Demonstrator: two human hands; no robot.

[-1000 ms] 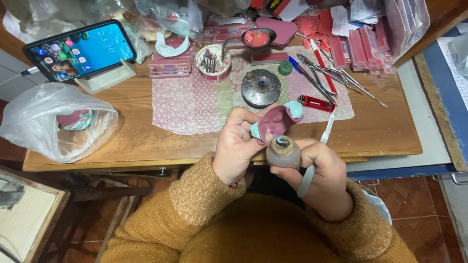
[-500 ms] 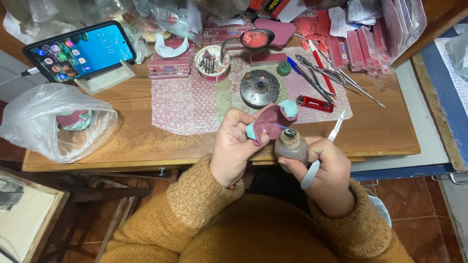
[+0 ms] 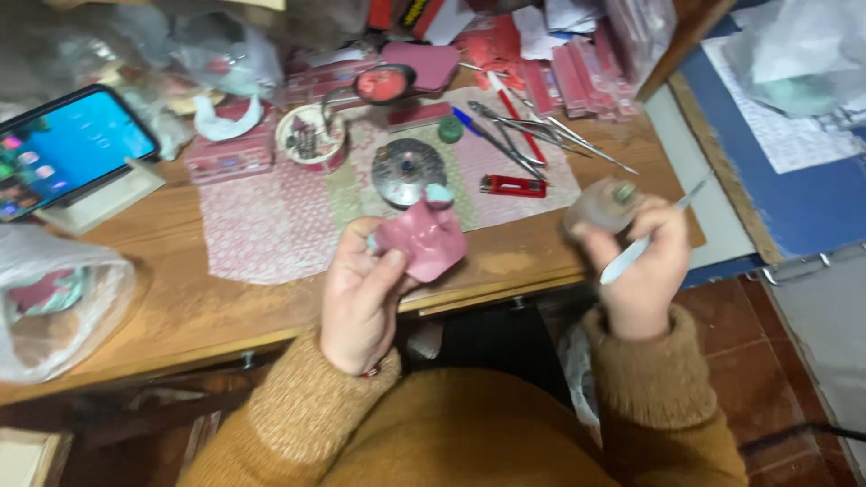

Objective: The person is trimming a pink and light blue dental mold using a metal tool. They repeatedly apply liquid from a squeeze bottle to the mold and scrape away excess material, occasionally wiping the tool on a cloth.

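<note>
Apart now, left hand [image 3: 361,293] grips pink lump [image 3: 424,242]

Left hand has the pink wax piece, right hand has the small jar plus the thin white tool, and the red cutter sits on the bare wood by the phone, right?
Not quite. The head view shows the red cutter lying on the patterned cloth, beside the round metal disc. The rest holds: left hand with pink wax piece, right hand with jar and white tool.

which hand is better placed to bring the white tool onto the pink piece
Right. The right hand already holds the white tool along with a small blurred grey round thing, out at the desk edge. The left hand is occupied gripping the pink piece, so it likely just steadies it.
</note>
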